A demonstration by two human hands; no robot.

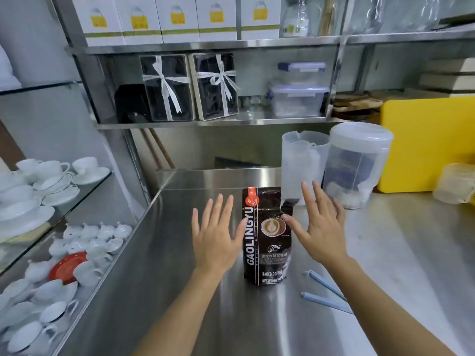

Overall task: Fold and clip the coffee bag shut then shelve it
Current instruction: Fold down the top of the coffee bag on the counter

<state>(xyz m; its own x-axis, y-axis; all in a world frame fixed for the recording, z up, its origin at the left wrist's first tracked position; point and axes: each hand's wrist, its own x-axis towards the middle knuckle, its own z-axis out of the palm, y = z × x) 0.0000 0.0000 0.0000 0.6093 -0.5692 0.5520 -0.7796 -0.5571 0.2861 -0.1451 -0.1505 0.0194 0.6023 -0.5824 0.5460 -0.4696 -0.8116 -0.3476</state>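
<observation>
A dark brown coffee bag with white and orange print stands upright on the steel counter, its top unfolded. My left hand hovers just left of the bag, fingers spread, thumb close to the bag's edge. My right hand is spread on the bag's right side, thumb touching its front near the top. A light blue bag clip, its two arms open, lies on the counter to the right of the bag, partly hidden under my right forearm.
Two translucent plastic jugs stand right behind the bag, beside a yellow board. A steel shelf above holds ribboned black boxes and lidded containers. White cups and teapots fill glass shelves at the left.
</observation>
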